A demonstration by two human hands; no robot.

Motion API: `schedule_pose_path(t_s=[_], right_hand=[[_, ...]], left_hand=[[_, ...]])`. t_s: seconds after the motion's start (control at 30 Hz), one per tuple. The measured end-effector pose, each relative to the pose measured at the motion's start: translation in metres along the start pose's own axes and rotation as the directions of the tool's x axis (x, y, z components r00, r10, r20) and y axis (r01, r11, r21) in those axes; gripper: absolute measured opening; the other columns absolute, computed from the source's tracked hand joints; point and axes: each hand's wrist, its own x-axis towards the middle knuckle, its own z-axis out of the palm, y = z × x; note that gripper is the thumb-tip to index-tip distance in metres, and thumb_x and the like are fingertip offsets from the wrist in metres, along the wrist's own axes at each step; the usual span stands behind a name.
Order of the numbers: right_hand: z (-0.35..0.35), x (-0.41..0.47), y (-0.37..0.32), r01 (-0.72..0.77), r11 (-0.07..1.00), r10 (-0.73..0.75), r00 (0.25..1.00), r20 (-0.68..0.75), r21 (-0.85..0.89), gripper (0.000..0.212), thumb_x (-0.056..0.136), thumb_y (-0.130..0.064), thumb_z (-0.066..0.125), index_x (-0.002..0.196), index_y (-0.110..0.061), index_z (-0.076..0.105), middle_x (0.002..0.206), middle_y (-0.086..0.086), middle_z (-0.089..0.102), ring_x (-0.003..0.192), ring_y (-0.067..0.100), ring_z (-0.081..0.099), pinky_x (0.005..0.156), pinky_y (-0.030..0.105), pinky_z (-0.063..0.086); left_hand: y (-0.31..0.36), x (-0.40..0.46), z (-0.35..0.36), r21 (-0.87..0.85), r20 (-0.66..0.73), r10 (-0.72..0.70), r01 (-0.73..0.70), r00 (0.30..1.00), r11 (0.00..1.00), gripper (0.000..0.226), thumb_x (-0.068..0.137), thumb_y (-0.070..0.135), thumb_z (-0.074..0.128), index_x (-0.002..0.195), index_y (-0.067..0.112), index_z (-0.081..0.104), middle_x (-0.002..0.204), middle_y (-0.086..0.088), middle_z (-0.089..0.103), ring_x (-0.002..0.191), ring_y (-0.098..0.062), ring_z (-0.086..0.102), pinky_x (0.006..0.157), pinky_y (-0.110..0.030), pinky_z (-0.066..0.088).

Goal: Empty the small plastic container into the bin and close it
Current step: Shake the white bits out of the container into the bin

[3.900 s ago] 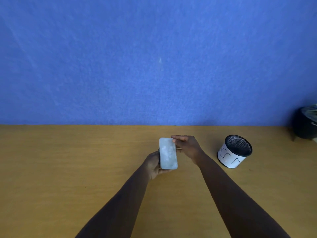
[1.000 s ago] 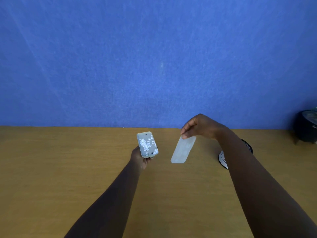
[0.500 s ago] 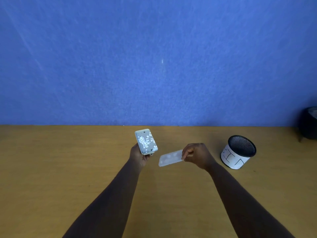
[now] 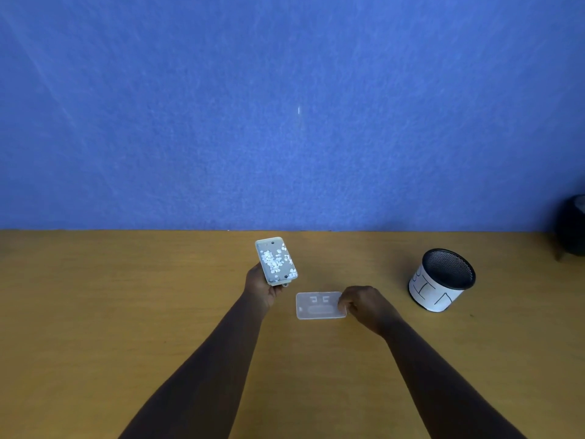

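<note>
A blue wall (image 4: 285, 106) fills the upper half of the frame, and a yellowish wooden table (image 4: 95, 312) fills the lower half. Left of centre, the person's left hand (image 4: 261, 285) rises from a forearm that enters at the bottom edge. Its fingers are wrapped around the lower end of the small plastic container (image 4: 276, 260), gripping it from behind and below. The container is held above the table, tilted with its open face toward the camera and its top end leaning toward the upper left. Inside it lies a scatter of small white pieces (image 4: 273, 261), bunched mostly in the middle; what they are cannot be made out at this size.

Just right of centre, the clear lid (image 4: 318, 305) lies flat and lengthwise on the table, below and to the right of the container and apart from it. The right hand (image 4: 364, 304) meets the lid's right end, with its fingers curled down onto that edge; whether they pinch it or only rest on it is hard to judge from this angle.

Further right, well apart from both hands, stands the bin (image 4: 441, 280), a black mesh cup wrapped in a white label with handwritten letters. At the right edge of the frame a dark round object (image 4: 571, 226) sits against the wall, partly cut off.
</note>
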Motion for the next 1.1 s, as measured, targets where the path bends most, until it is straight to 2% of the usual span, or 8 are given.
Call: schedule_pose_path(t_s=[0.17, 0.23, 0.3, 0.37, 0.5, 0.73, 1.03, 1.1], right_hand=[[-0.021, 0.008, -0.027, -0.080, 0.872, 0.294, 0.875, -0.385, 0.484, 0.016, 0.082, -0.004, 0.063, 0.096, -0.006, 0.071, 0.097, 0.010, 0.074, 0.083, 0.016, 0.066, 0.078, 0.019, 0.054], [-0.038, 0.010, -0.042, -0.096, 0.748, 0.397, 0.858, -0.327, 0.656, 0.020, 0.082, -0.016, 0.066, 0.100, -0.011, 0.070, 0.093, 0.004, 0.072, 0.083, 0.013, 0.064, 0.074, 0.010, 0.050], [-0.054, 0.009, -0.056, -0.140, 0.644, 0.427, 0.882, -0.201, 0.752, 0.034, 0.076, -0.034, 0.071, 0.105, -0.017, 0.067, 0.086, -0.004, 0.067, 0.087, 0.015, 0.064, 0.080, 0.023, 0.054], [-0.066, 0.006, -0.066, -0.210, 0.663, 0.424, 0.896, -0.130, 0.718, 0.052, 0.069, -0.048, 0.072, 0.111, -0.020, 0.064, 0.088, -0.006, 0.065, 0.090, 0.014, 0.063, 0.083, 0.033, 0.054], [-0.077, -0.006, -0.070, -0.281, 0.817, 0.418, 0.890, -0.181, 0.504, 0.072, 0.060, -0.057, 0.075, 0.119, -0.020, 0.059, 0.106, 0.000, 0.063, 0.089, 0.008, 0.056, 0.074, 0.022, 0.039], [-0.093, -0.036, -0.048, -0.318, 0.853, 0.471, 0.812, -0.345, 0.414, 0.042, 0.058, -0.035, 0.078, 0.094, -0.017, 0.068, 0.095, 0.009, 0.065, 0.086, 0.020, 0.059, 0.066, 0.025, 0.039], [-0.131, -0.070, 0.010, -0.366, 0.836, 0.535, 0.708, -0.460, 0.408, 0.044, 0.057, -0.031, 0.078, 0.097, -0.015, 0.069, 0.089, 0.004, 0.059, 0.079, 0.017, 0.054, 0.068, 0.028, 0.042], [-0.138, -0.077, 0.028, -0.417, 0.833, 0.550, 0.689, -0.471, 0.363, 0.043, 0.056, -0.031, 0.079, 0.094, -0.013, 0.070, 0.091, 0.011, 0.064, 0.082, 0.023, 0.058, 0.070, 0.031, 0.045]], left_hand=[[-0.008, -0.007, 0.014, -0.007, 0.020, 0.007, -0.007, 1.000, 1.000, 0.034, 0.098, 0.010, 0.029, 0.072, 0.009, 0.052, 0.036, 0.001, 0.062, 0.030, -0.013, 0.060, 0.031, -0.013, 0.045], [-0.013, -0.012, 0.023, -0.007, 0.045, 0.009, -0.009, 0.999, 1.000, 0.033, 0.097, 0.008, 0.030, 0.073, 0.009, 0.052, 0.037, 0.001, 0.063, 0.030, -0.013, 0.060, 0.031, -0.014, 0.045], [-0.020, -0.018, 0.034, 0.029, 0.066, 0.016, -0.018, 0.998, 0.999, 0.031, 0.097, 0.008, 0.033, 0.073, 0.009, 0.054, 0.037, 0.001, 0.063, 0.031, -0.013, 0.060, 0.031, -0.015, 0.045], [-0.025, -0.023, 0.046, 0.074, 0.096, 0.019, -0.026, 0.995, 0.997, 0.029, 0.096, 0.009, 0.038, 0.075, 0.011, 0.057, 0.044, -0.001, 0.066, 0.036, -0.014, 0.063, 0.034, -0.016, 0.048], [-0.039, -0.032, 0.068, 0.143, 0.154, 0.025, -0.048, 0.988, 0.989, 0.026, 0.096, 0.012, 0.038, 0.082, 0.016, 0.060, 0.078, -0.005, 0.065, 0.067, -0.019, 0.063, 0.046, -0.020, 0.054], [-0.066, -0.046, 0.107, 0.207, 0.281, -0.055, -0.004, 0.958, 0.978, 0.030, 0.097, 0.016, 0.038, 0.079, 0.016, 0.062, 0.053, 0.008, 0.071, 0.057, -0.008, 0.067, 0.048, -0.016, 0.053], [-0.096, -0.056, 0.152, 0.383, 0.442, -0.046, -0.142, 0.896, 0.913, 0.031, 0.102, 0.027, 0.029, 0.109, 0.011, 0.054, 0.089, -0.002, 0.063, 0.077, -0.014, 0.062, 0.063, -0.027, 0.055], [-0.106, -0.056, 0.155, 0.561, 0.476, 0.008, -0.311, 0.879, 0.768, 0.025, 0.100, 0.016, 0.035, 0.110, 0.007, 0.056, 0.100, -0.009, 0.064, 0.087, -0.021, 0.063, 0.074, -0.029, 0.052]])
